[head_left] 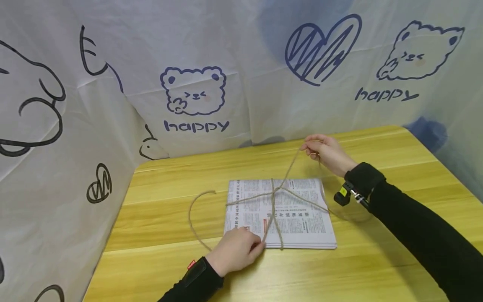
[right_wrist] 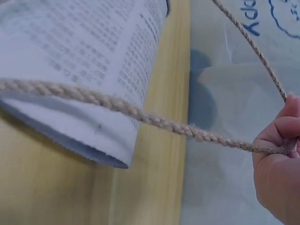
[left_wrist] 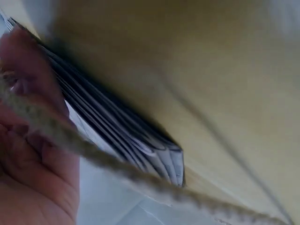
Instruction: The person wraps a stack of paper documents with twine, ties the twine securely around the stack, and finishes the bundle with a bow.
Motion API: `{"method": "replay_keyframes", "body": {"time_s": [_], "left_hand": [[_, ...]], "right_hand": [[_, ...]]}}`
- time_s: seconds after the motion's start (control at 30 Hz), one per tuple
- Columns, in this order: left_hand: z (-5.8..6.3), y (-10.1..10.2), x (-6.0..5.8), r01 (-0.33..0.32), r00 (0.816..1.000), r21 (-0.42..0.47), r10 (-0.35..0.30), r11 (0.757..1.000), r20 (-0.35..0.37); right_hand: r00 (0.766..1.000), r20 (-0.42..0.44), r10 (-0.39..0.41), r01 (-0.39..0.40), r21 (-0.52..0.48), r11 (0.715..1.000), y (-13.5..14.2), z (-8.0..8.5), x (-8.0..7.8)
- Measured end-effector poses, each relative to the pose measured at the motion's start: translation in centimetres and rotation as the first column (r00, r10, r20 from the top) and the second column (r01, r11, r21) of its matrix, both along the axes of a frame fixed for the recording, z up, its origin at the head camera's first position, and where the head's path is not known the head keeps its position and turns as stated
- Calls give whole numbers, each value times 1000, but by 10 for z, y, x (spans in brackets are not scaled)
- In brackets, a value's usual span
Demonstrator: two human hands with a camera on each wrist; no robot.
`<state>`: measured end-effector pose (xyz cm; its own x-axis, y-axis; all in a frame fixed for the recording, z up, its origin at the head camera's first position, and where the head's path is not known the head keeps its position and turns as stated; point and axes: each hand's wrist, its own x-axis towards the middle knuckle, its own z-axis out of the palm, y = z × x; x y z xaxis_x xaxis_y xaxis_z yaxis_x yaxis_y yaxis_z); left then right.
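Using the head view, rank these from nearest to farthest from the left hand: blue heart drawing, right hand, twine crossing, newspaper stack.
From the left hand:
1. Newspaper stack: right beside the fingers.
2. Twine crossing: atop the stack, ahead and rightward.
3. Right hand: farther ahead and right.
4. Blue heart drawing: on the backdrop.

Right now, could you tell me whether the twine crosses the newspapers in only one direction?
No, the twine crosses the newspapers lengthwise and widthwise.
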<state>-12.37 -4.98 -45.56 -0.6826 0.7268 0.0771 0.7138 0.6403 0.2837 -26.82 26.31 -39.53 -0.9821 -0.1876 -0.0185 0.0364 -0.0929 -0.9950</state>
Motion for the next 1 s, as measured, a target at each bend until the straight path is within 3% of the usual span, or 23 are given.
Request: {"method": "replay_keyframes", "body": {"time_s": [0.17, 0.37, 0.6, 0.73, 0.77, 0.8, 0.9, 1.0], "left_hand": [[0, -2, 6, -2, 1000, -12, 2, 1000, 4], [2, -8, 8, -18, 1000, -42, 18, 999, 11], [4, -13, 4, -44, 999, -89, 45, 995, 15], [4, -14, 2, -64, 997, -88, 68, 994, 34], [4, -14, 1, -68, 996, -86, 73, 994, 47], [4, -15, 1, -72, 995, -85, 77, 994, 60], [7, -20, 0, -98, 990, -77, 104, 992, 92], [10, -26, -2, -137, 985, -69, 144, 988, 99]], "right_hand": [[998, 63, -31, 33, -38, 999, -2, -6, -13], [991, 57, -120, 122, -24, 992, -6, -18, -23], [973, 8, -230, 228, 86, 970, -12, -30, -26], [981, -67, -180, 191, 254, 948, -8, -38, -24], [987, -91, -136, 158, 325, 932, -6, -39, -22], [988, -125, -86, 132, 423, 897, -4, -40, -19], [977, -201, 77, 78, 664, 744, -1, -41, -10], [943, -292, 160, 134, 773, 620, -1, -41, 0]]}}
